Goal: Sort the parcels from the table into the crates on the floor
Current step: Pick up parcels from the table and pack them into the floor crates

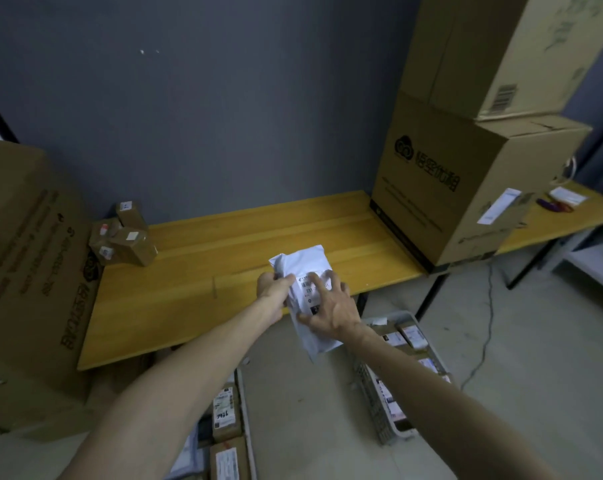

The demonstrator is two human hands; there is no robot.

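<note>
Tall cartons wall you in: one on the left (26,271) and a stack on the right (466,188). Between them the tabletop (223,244) is mostly bare. That suggests you are well along, since both crates on the floor, the left crate (246,410) and the right crate (369,393), already hold labelled parcels. A cluster of small brown boxes (123,237) at the back left corner is yet to go.

The white mailer (303,261) is in your hands, above the tabletop's front edge. Your left grip (275,289) curls round its left side. Your right grip (334,313) lies fanned wide over the label face, seemingly pressing rather than clasping.

The open floor between the crates gives you room to lower it either way. Mind the tabletop's front edge and the crate rims.
</note>
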